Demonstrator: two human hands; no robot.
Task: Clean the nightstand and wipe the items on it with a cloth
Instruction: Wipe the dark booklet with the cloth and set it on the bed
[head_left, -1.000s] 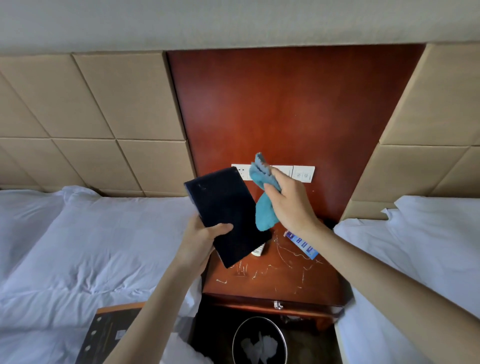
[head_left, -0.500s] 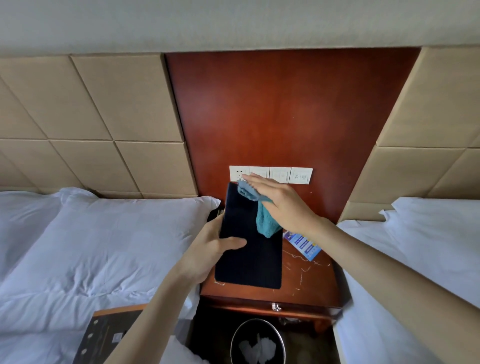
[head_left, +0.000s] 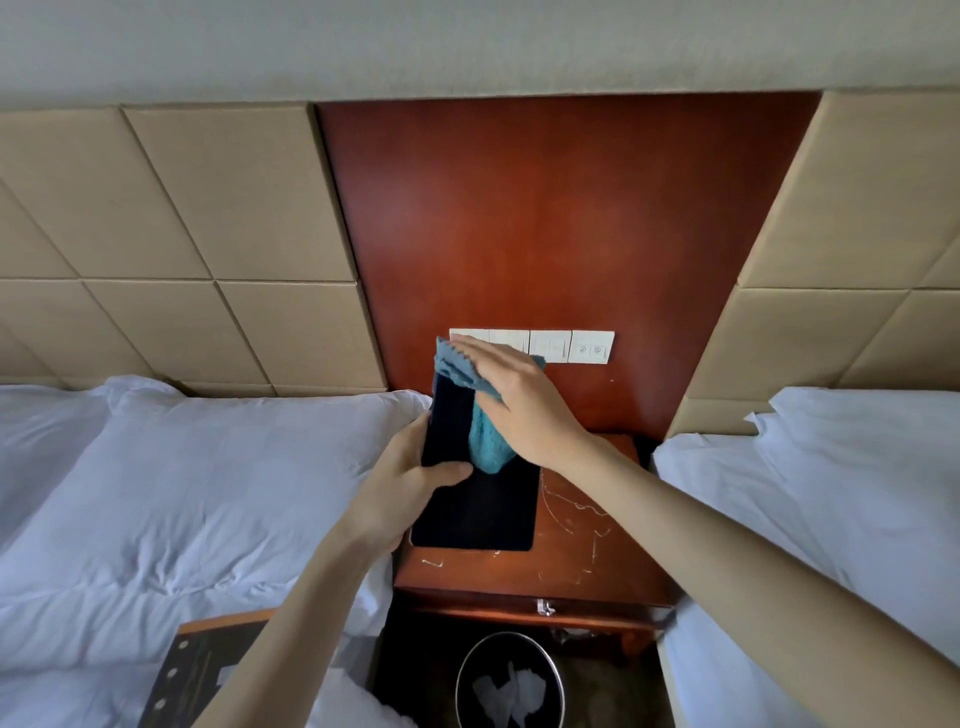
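At the far left I saw a white bed (head_left: 171, 499) with a rumpled pillow, and low on it a dark board with a wooden edge (head_left: 208, 670), cut off by the bottom of the frame; it carried a pale patch and a few round dots, but I could not read anything on it. My left hand (head_left: 410, 483) gripped the left edge of a flat black folder (head_left: 478, 509), thumb curled over its face and fingers hidden behind it. The folder stood tilted above the desk (head_left: 587, 551), and I could not tell whether its lower edge touched the wood. Its cover was plain and dark, with no writing I could make out. My right hand (head_left: 524, 405) lay flat and spread over the folder's upper part, pressing a blue cloth (head_left: 488, 441) against it; the cloth bunched out above my fingertips and hung down below my palm. The hand and cloth hid the folder's top right corner and part of the white switch panel (head_left: 571, 347) on the red-brown wall board. Two round symbols showed on the rightmost switch, too small to read. The desk top showed pale scratches. Below it sat a round bin (head_left: 509, 686), cut off at the bottom. Another white bed (head_left: 831, 509) lay at the right.
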